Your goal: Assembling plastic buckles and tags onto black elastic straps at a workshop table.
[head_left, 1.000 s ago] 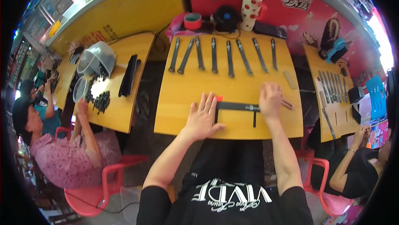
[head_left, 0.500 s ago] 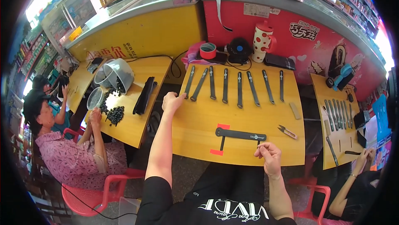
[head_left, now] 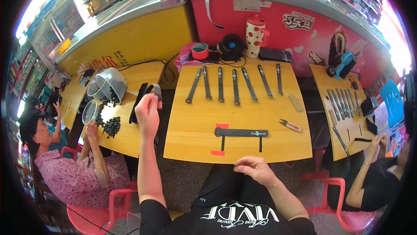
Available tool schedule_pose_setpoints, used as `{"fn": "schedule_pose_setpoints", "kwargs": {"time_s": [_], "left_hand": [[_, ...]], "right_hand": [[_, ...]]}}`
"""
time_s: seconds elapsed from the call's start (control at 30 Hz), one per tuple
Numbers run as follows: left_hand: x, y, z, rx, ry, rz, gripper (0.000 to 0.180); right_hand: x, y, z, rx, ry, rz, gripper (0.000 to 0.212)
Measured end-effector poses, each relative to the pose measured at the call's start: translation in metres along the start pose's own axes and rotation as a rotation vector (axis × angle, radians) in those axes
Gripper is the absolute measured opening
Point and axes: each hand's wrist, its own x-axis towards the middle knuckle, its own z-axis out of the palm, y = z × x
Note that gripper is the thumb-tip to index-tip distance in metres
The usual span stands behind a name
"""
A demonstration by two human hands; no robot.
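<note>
A thin dark strap point(head_left: 157, 90) curves up from the closed fingers of my left hand point(head_left: 148, 112), which is raised off the table's left edge. My right hand point(head_left: 257, 170) hovers at the front edge, fingers loosely bent and apart from the thumb, with nothing visible in it. Just beyond it lies a black strap point(head_left: 243, 133) with a rounded left end and pale print. Two thin black strips point(head_left: 260, 144) run toward me from beneath it, and red tape pieces point(head_left: 218, 153) mark the left side. Farther back, several similar straps point(head_left: 220, 85) lie in a spaced row.
Thread snips point(head_left: 290, 125) and a tan block point(head_left: 296, 103) lie at the right. A tape roll point(head_left: 200, 51), a black fan point(head_left: 231, 45) and a dotted tumbler point(head_left: 255, 37) line the back. People work at the left table point(head_left: 126, 135) and right table point(head_left: 347, 141).
My left hand has lifted the leftmost strap from the row and drawn it left and up. My right hand has moved back and left from the near strap. The view has shifted.
</note>
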Motion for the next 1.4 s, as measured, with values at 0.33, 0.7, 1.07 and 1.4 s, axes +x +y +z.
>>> {"fn": "schedule_pose_setpoints", "kwargs": {"time_s": [0.33, 0.7, 1.07, 1.4], "left_hand": [[-0.119, 0.091, 0.021, -0.033, -1.104, 0.203, 0.007], [-0.118, 0.079, 0.064, 0.003, -1.182, 0.109, 0.011], [-0.109, 0.058, 0.069, 0.022, -1.189, -0.030, 0.008], [-0.119, 0.007, 0.086, -0.306, -0.817, -0.730, 0.012]], "right_hand": [[-0.011, 0.007, -0.019, 0.514, -0.007, -0.223, 0.052], [-0.033, 0.009, -0.033, 0.420, 0.019, 0.021, 0.095], [-0.042, 0.006, -0.074, 0.266, 0.269, -0.157, 0.027], [-0.006, 0.010, -0.075, 0.253, 0.589, -0.055, 0.006]]}}
